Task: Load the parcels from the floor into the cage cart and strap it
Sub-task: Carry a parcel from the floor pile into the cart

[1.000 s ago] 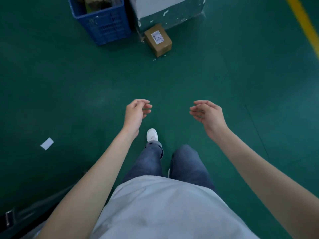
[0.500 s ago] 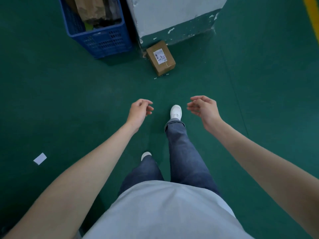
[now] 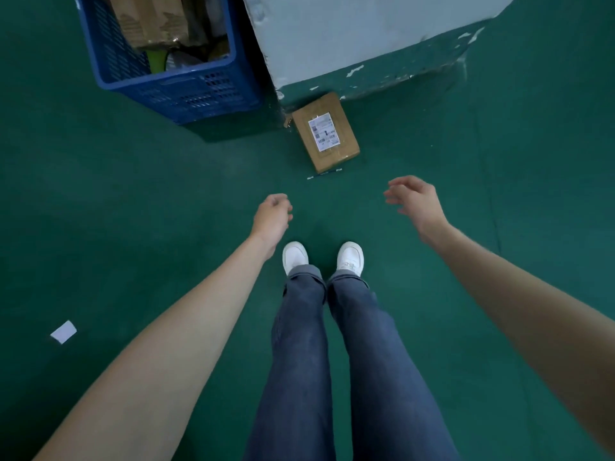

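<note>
Two hands: empty, held out above floor (image 3: 100,211)
left hand (image 3: 271,216): fingers loosely curled, holding nothing
right hand (image 3: 416,201): fingers relaxed, slightly spread
parcel (image 3: 326,133): upper center, on floor, against pillar (image 3: 349,31) base
crate (image 3: 173,68): upper left, beside pillar

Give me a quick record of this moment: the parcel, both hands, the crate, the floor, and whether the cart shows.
parcel: brown cardboard box, white label up, on the floor against the pillar base
left hand: loosely curled, holding nothing
right hand: fingers relaxed, holding nothing
crate: blue plastic crate, holds cardboard items
floor: green, white paper scrap
cage cart: not in view
</note>
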